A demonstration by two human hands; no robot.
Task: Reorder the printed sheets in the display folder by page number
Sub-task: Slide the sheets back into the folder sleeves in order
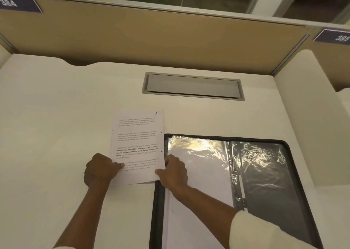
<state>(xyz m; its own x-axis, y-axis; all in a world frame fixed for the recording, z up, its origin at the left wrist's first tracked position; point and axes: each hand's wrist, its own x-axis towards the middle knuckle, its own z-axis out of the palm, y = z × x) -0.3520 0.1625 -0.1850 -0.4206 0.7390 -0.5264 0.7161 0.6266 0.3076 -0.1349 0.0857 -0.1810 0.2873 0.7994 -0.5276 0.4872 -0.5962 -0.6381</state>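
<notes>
A white tabletop fills a study booth, closed at the far edge by a tan partition that carries dark number plates reading 384 and 385. A grey hatch is set into the tabletop near the far edge, about midway across.

The display folder, black with a dark rim, lies open toward the near right corner. Its glossy plastic sleeve on the left page shows a pale sheet inside, and the right page looks dark.

A printed sheet, marked "10" by hand in its far right corner, sits just left of the folder, with its right edge reaching the folder's far left corner. Whether it lies flat or is slightly lifted cannot be told. The left hand pinches the sheet's near left edge, fingers curled and thumb on top. The right hand pinches the near right corner, thumb on the paper, over the folder's left rim. Both forearms are bare below cream sleeves.
</notes>
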